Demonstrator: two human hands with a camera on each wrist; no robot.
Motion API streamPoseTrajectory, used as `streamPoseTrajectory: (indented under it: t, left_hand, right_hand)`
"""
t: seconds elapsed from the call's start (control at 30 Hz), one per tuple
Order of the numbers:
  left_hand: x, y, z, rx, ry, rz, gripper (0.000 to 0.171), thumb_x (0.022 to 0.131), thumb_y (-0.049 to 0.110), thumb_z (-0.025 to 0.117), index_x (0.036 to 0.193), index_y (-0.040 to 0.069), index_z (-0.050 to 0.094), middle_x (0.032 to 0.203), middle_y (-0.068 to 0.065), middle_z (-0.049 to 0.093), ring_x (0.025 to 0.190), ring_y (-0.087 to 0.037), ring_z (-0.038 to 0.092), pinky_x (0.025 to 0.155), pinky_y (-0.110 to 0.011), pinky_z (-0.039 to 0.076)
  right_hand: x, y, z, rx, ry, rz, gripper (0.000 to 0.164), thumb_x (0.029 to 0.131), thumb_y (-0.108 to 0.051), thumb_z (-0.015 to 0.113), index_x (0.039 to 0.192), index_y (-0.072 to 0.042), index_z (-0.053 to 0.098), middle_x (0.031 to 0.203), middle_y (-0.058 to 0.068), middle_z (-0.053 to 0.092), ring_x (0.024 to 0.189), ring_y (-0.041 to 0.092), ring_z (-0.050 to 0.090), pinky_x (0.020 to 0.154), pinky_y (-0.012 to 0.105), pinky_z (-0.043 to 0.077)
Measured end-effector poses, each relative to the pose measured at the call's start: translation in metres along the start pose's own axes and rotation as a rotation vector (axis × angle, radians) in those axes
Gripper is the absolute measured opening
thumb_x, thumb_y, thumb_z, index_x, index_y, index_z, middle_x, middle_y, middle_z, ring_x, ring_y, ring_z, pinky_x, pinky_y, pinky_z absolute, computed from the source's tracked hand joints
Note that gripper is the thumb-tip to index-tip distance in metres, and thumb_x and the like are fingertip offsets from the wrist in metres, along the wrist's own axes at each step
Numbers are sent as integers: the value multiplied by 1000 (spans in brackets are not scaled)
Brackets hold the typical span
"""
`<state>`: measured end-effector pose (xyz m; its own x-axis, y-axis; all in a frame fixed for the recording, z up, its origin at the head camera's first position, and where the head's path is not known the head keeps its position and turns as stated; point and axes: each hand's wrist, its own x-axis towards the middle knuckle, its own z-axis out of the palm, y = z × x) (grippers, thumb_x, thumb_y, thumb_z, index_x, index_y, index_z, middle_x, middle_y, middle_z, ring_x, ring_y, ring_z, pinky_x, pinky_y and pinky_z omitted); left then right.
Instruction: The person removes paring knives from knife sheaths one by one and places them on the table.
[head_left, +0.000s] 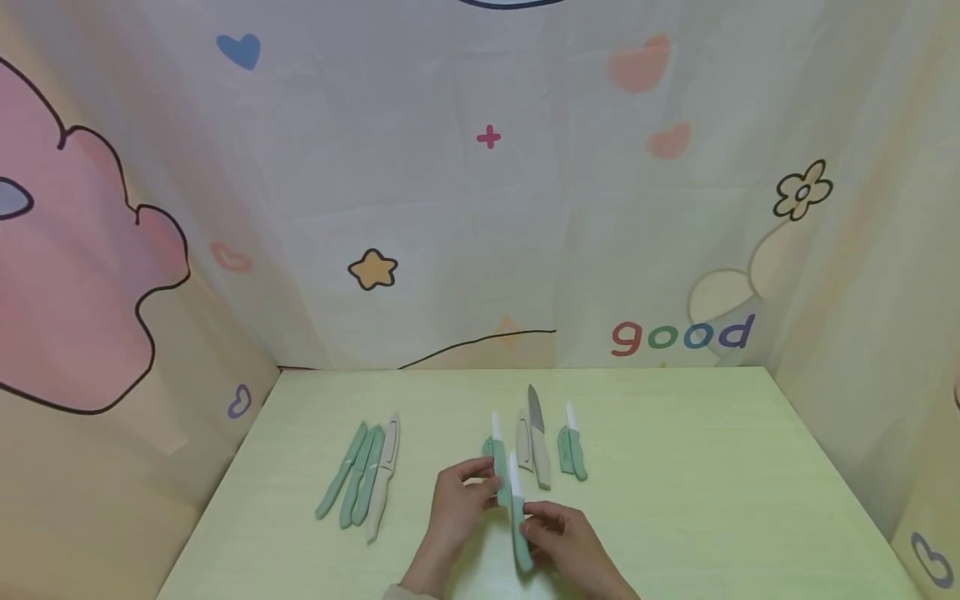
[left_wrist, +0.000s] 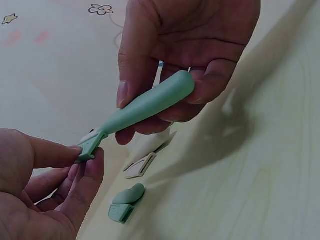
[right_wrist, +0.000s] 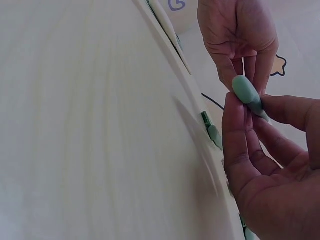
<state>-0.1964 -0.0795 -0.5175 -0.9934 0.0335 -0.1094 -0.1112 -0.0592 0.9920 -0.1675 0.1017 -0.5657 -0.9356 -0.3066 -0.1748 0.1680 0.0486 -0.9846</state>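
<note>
My right hand [head_left: 566,537] grips a knife by its green handle [head_left: 520,533]; the bare white blade [head_left: 514,475] points away from me. Between thumb and fingers, my left hand [head_left: 459,500] pinches a green sheath [left_wrist: 91,149] just left of that blade. The left wrist view shows sheath and handle end very close together; whether they touch I cannot tell. Just beyond my left hand lies another white-bladed green knife [head_left: 498,454] beside its sheath [head_left: 487,447]. Farther right are a beige knife [head_left: 538,450] with a grey blade and its beige sheath [head_left: 524,443].
On the right lies a green knife [head_left: 576,454] with a white blade, next to its green sheath [head_left: 564,450]. At the left, three green sheathed knives [head_left: 358,492] lie beside a beige sheathed knife [head_left: 381,492]. A patterned curtain [head_left: 420,183] stands behind the pale table [head_left: 675,483].
</note>
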Motion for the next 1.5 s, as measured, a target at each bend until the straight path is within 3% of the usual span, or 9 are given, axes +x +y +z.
streamPoseTrajectory:
  t: [0.2,0.47,0.63,1.13,1.5]
  left_hand:
    - [-2,0,2,41,12,-15,31,85,-7,64,115,-10,63,104,-26,60,85,-24,63,75,-41,61]
    - [9,-29,-2,60,23,-22,32,83,-2,69,114,-3,66,103,-19,62,82,-19,63,68,-33,62]
    - [9,-37,-2,77,27,-30,31,82,1,70,113,0,68,101,-15,64,80,-18,64,67,-31,61]
    - [-1,-42,-2,138,21,-24,31,82,2,70,113,1,69,97,-10,67,79,-16,67,65,-29,61]
    - [-7,-43,-11,153,34,16,32,83,2,69,115,1,67,98,-11,67,77,-17,67,60,-30,61]
  right_hand:
    - [1,-3,1,32,20,11,38,93,-12,63,125,8,57,94,10,68,80,22,62,69,35,60]
    - [2,-5,2,49,41,9,39,93,-12,63,126,7,57,95,10,67,82,21,62,68,36,60]
    - [2,-5,4,70,46,11,42,94,-13,63,128,9,54,95,10,67,81,25,65,66,36,61]
    - [10,-5,5,72,85,5,46,93,-12,64,129,12,51,94,14,70,78,29,66,64,39,61]
    - [18,-9,14,97,83,2,43,92,-10,64,128,10,53,95,15,70,81,29,66,65,43,62]
